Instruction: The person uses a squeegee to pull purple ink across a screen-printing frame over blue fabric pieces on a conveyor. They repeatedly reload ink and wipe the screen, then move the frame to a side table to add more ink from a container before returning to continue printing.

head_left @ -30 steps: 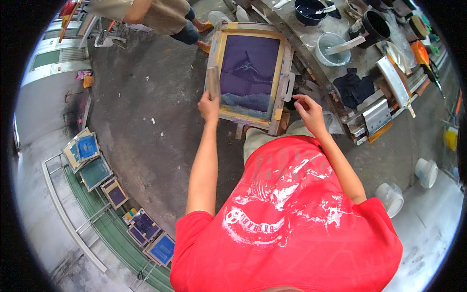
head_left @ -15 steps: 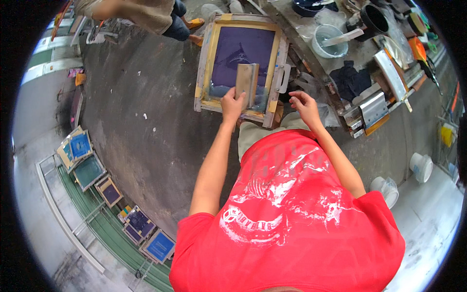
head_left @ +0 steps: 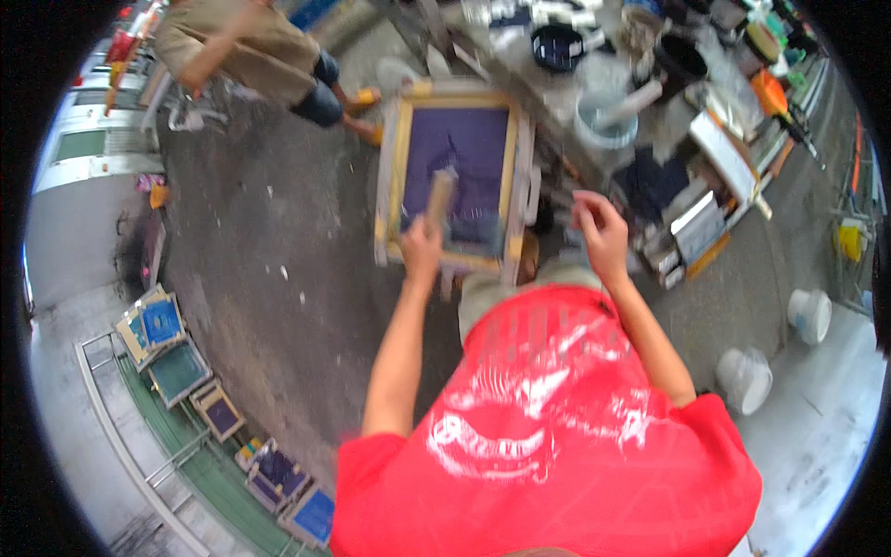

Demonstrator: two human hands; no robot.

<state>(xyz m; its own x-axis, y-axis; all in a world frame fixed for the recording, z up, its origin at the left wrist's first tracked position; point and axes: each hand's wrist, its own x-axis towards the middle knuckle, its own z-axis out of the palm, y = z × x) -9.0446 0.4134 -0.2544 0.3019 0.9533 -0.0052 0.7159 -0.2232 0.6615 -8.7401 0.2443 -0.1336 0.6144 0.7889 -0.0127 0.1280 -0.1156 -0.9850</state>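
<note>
As the left hand clamps one flat, brownish squeegee over one purple, wood-framed screen at twelve o'clock, the right hand hangs apart, half-curled; two white plastic buckets stand past three.

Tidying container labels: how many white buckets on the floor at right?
2. The first bucket is closer to the red shirt; the second bucket is farther right and higher in the picture. More could be hidden behind the shirt.
</note>
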